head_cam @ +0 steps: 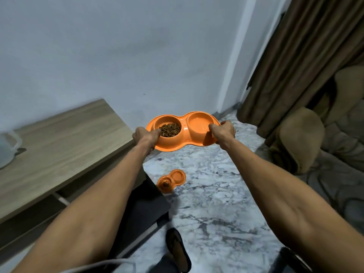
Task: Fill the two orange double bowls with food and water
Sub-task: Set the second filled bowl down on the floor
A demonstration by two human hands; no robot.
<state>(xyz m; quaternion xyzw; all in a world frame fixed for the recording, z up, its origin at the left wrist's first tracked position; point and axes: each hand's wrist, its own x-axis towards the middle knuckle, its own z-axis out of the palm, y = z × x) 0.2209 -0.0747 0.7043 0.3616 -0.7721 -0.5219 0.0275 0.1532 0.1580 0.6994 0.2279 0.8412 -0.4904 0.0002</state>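
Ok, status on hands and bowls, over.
Both hands, left and right, grip the orange plastic double bowl aloft: kibble left well, liquid right. Second orange double bowl on marble floor. Path clear.

What I see around the room
A wooden table [59, 138] on my left, brown curtain [299, 52] right, marble floor [212, 203], tan cushions [301, 138].

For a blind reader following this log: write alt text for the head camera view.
Both hands, left hand and right hand, hold an orange double bowl in the air, kibble in its left cup and the right cup apparently holding water. Below, a second orange double bowl sits on the marble floor beside a wooden table.
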